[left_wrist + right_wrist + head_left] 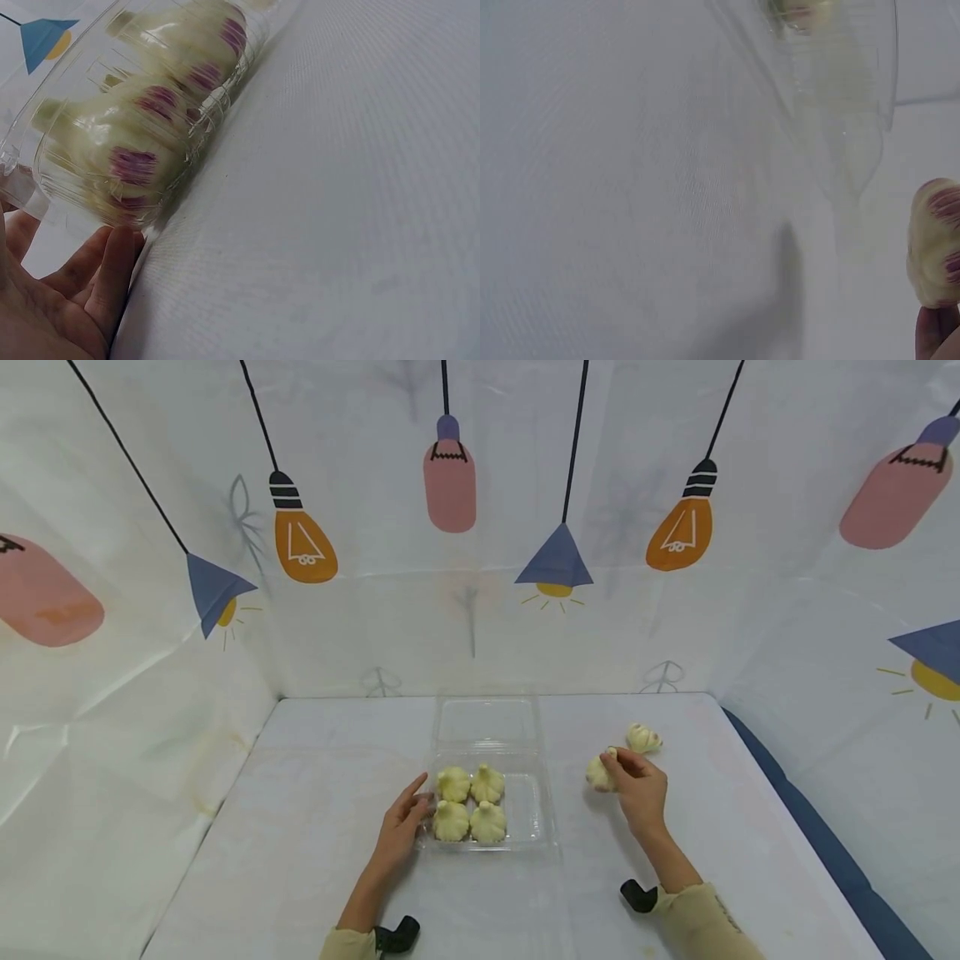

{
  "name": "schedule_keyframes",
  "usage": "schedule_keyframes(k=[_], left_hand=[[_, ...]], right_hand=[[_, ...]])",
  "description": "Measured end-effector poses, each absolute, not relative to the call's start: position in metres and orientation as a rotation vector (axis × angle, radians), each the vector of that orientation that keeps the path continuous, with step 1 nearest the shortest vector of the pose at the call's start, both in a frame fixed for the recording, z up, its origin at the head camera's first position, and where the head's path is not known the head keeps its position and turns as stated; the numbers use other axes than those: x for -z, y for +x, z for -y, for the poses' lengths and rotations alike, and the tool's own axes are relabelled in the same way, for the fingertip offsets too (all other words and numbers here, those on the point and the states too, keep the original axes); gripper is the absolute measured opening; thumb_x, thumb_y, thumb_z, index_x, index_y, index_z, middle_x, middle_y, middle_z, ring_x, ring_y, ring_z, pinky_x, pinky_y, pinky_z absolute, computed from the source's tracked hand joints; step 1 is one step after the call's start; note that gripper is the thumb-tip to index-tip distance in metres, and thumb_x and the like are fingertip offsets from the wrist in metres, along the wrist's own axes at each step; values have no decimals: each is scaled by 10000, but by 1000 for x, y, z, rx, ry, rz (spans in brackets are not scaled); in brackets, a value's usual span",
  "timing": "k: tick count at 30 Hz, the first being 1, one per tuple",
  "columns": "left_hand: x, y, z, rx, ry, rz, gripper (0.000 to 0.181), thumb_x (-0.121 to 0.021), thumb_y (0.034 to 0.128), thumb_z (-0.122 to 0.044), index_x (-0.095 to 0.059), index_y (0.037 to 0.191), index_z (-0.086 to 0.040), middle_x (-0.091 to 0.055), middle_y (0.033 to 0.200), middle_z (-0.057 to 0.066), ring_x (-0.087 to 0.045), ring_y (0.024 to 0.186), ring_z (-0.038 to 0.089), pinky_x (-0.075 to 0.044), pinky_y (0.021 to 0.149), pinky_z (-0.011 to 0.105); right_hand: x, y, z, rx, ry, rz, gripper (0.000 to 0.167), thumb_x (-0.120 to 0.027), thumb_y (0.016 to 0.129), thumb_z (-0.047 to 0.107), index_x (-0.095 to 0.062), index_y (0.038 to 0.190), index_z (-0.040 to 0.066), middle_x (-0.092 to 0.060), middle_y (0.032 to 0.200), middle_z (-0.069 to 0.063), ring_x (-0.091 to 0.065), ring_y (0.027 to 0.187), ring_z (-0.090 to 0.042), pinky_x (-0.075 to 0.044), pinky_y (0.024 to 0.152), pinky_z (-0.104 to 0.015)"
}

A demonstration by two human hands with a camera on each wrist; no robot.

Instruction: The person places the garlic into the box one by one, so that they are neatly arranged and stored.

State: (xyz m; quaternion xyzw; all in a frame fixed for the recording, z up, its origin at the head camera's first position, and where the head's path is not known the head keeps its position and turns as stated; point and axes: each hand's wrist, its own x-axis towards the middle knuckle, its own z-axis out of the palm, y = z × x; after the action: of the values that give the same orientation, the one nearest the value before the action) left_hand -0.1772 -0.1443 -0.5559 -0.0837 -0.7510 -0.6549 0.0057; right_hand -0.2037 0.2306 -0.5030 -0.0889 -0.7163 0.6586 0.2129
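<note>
A clear plastic clamshell box (525, 802) lies on the table with its lid (487, 722) folded open toward the back. Several garlic bulbs (488, 822) fill its left part in two rows, necks up; purple streaks show on the bulbs (135, 142) through the plastic in the left wrist view. My left hand (401, 831) touches the box's left side with its fingers (112, 270). To the right of the box, my right hand (641, 793) pinches a garlic bulb (599, 774) above the table. Another garlic bulb (644, 738) lies just behind that hand.
The white table (315, 827) meets a white sheet (480, 627) printed with lamps at the back and sides. Dark blue cloth (810, 827) shows along the right edge. A black strap piece (397, 935) sits at the left wrist, another (637, 896) at the right.
</note>
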Motion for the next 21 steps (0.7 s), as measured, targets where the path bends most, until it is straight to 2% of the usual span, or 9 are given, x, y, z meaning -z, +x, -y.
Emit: schedule_keyframes(k=[6,17,21], left_hand=[[572,-182,146,2028,-227,2367,459,-463,1044,-163,-389,1487,-68,-577,1220,236,-606,1041,337,-491,774,304],[572,-182,146,2047,-253,2343,463,-463,1045,-166,-382,1490,-69,-566,1227,250,-598,1061,364,-499,802,321],[574,-183,146,2045,-257,2340,462,-467,1043,-158,-383,1488,-66,-567,1228,253,-602,1060,363,-500,797,330]], right_hand=[[493,-200,-216,-1837,-93,1971,229,-775,815,19,-701,983,-119,-707,867,-42,-626,761,-90,-505,616,-172],[486,-205,-196,-1839,-18,1977,175,-761,815,-20,-705,950,-115,-721,868,-35,-650,768,-68,-516,654,-188],[490,-209,-192,-1807,-10,1978,159,-756,821,-20,-707,937,-116,-722,865,-80,-656,752,-57,-513,639,-181]])
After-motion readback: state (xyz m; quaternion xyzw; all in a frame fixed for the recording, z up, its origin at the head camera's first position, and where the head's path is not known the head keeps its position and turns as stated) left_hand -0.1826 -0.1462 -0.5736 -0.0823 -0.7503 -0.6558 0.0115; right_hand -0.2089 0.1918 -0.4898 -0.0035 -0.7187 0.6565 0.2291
